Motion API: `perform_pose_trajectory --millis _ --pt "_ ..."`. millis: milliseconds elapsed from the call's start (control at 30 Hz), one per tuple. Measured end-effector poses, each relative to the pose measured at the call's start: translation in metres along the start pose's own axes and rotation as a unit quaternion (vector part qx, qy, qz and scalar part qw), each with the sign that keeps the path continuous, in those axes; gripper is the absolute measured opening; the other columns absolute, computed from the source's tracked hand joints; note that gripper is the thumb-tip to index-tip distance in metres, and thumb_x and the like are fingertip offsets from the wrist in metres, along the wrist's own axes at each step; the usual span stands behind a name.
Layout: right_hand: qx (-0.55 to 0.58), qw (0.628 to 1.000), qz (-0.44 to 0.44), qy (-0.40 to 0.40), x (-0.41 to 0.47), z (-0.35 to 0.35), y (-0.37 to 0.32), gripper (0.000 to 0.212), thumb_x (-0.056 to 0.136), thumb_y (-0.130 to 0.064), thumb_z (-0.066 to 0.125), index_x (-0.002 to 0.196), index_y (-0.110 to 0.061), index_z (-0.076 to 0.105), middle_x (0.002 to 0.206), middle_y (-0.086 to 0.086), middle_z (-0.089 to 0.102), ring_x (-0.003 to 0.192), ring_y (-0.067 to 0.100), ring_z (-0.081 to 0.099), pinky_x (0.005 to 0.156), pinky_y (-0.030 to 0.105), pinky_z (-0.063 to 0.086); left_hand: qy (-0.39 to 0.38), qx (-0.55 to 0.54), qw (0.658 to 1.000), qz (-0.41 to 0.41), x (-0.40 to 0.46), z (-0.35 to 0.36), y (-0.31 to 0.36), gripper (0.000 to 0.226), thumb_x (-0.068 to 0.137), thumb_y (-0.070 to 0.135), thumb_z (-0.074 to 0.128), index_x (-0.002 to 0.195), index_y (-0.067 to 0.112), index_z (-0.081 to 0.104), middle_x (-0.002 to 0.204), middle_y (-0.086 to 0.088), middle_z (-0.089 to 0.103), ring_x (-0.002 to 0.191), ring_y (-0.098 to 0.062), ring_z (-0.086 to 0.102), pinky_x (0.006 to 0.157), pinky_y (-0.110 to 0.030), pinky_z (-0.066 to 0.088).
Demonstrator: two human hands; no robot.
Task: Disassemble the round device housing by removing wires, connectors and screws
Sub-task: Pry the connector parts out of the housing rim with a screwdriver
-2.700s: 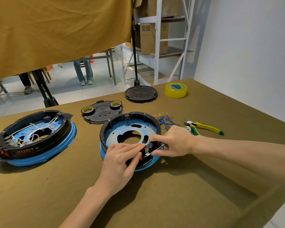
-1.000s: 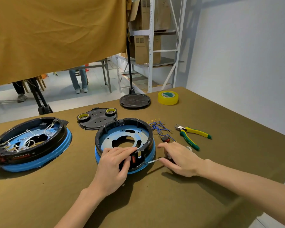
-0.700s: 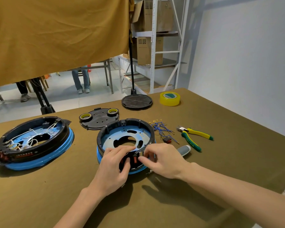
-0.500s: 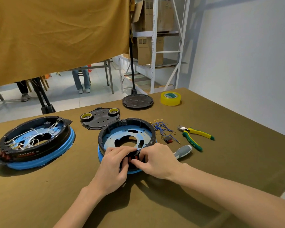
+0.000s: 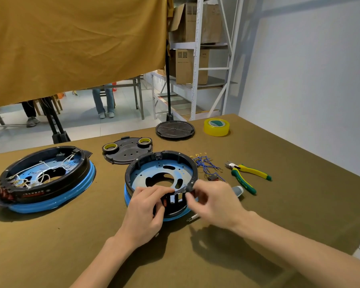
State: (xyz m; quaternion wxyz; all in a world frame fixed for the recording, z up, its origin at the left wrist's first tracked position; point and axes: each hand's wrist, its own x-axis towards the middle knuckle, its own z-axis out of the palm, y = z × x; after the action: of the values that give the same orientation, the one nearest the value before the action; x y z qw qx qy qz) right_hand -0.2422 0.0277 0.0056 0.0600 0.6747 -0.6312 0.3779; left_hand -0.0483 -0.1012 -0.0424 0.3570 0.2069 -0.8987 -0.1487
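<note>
Head view looks down on the round housing point(image 5: 161, 179), a black ring on a blue base, standing on the counter point(image 5: 279, 215) straight ahead of the person, its open side up. Both hands meet at its near wall, where a panel of upright slots point(image 5: 176, 201) faces the person; a small red part shows at the left of those slots, too small to name. That panel lies between the two hands, so neither has to reach: the left hand point(image 5: 146, 210) comes at it from the left, the right hand point(image 5: 214, 202) from the right.

Left fingers point(image 5: 156, 189) are curled over the rim and hold the wall just left of the slots, the thumb low on the outside. Right fingers point(image 5: 188, 197) are bent and drawn together at the rim's right end of the panel, seemingly pinching a small dark piece there; blur hides exactly what it is.

A screwdriver lies behind the right hand, its grey handle point(image 5: 237, 191) pointing away and its metal tip point(image 5: 192, 217) showing beneath the wrist, held by neither hand. Loose blue wires point(image 5: 206, 165) and yellow-green pliers point(image 5: 245, 173) lie well right of the housing. My guess is the next pull goes upward or toward the person
</note>
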Motion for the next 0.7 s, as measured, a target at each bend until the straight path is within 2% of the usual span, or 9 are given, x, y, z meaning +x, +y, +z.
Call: perform_pose_trajectory --millis 67,133,233,333,500,600,700 --pt "-0.024 0.997 0.045 0.053 0.005 -0.012 0.025 0.027 0.09 -0.034 0.072 0.071 -0.024 0.055 0.059 -0.013 0.055 0.054 0.007 0.052 0.052 0.017 0.038 0.006 0.0 1.0 -0.003 -0.001 0.001 0.0 0.043 0.09 0.025 0.047 0.128 0.035 0.063 0.12 0.021 0.068 0.113 0.004 0.057 0.099 -0.012 0.032" --pt "-0.074 0.992 0.08 0.06 0.009 -0.022 0.05 0.022 0.088 -0.031 0.077 0.078 -0.019 0.06 0.064 -0.009 0.06 0.058 0.01 0.054 0.054 0.025 0.043 0.012 -0.001 1.0 -0.003 -0.002 0.001 0.002 0.041 0.091 0.026 0.047 0.127 0.033 0.065 0.118 0.02 0.069 0.112 0.003 0.057 0.099 -0.012 0.031" --pt "-0.179 0.979 0.097 -0.03 0.012 -0.026 0.077 0.016 0.088 -0.033 0.074 0.092 -0.021 0.064 0.077 -0.01 0.065 0.072 0.014 0.06 0.058 0.028 0.044 0.021 -0.004 1.0 -0.003 -0.001 0.002 0.004 0.04 0.091 0.026 0.047 0.126 0.031 0.066 0.117 0.018 0.07 0.111 0.002 0.058 0.1 -0.012 0.031" --pt "-0.245 0.953 0.13 -0.124 0.018 -0.018 0.092 0.015 0.088 -0.036 0.071 0.098 -0.027 0.064 0.091 -0.008 0.07 0.088 0.016 0.065 0.061 0.027 0.04 0.018 -0.001 1.0 -0.003 -0.001 0.003 0.004 0.041 0.09 0.025 0.046 0.126 0.031 0.066 0.117 0.017 0.07 0.111 0.0 0.059 0.1 -0.012 0.031" --pt "-0.231 0.933 0.214 -0.176 0.031 -0.013 0.1 0.018 0.083 -0.038 0.076 0.098 -0.03 0.067 0.096 -0.007 0.07 0.087 0.015 0.064 0.067 0.032 0.057 0.011 0.0 1.0 -0.007 -0.002 0.002 0.004 0.041 0.09 0.025 0.046 0.126 0.031 0.066 0.116 0.018 0.07 0.111 -0.003 0.059 0.099 -0.011 0.03" --pt "-0.204 0.933 0.23 -0.188 0.032 -0.014 0.101 0.013 0.084 -0.042 0.075 0.089 -0.032 0.068 0.093 -0.008 0.07 0.087 0.014 0.064 0.068 0.034 0.057 0.02 0.0 1.0 -0.004 -0.002 0.002 0.004 0.041 0.09 0.024 0.047 0.124 0.03 0.067 0.116 0.018 0.07 0.112 0.002 0.057 0.101 -0.01 0.029" --pt "-0.183 0.94 0.229 -0.174 0.03 -0.016 0.101 0.008 0.086 -0.035 0.076 0.089 -0.031 0.07 0.093 -0.008 0.07 0.088 0.014 0.066 0.066 0.031 0.056 0.021 0.0 1.0 0.0 -0.001 0.002 0.006 0.04 0.09 0.023 0.047 0.124 0.029 0.068 0.116 0.017 0.07 0.113 0.006 0.055 0.101 -0.01 0.029"
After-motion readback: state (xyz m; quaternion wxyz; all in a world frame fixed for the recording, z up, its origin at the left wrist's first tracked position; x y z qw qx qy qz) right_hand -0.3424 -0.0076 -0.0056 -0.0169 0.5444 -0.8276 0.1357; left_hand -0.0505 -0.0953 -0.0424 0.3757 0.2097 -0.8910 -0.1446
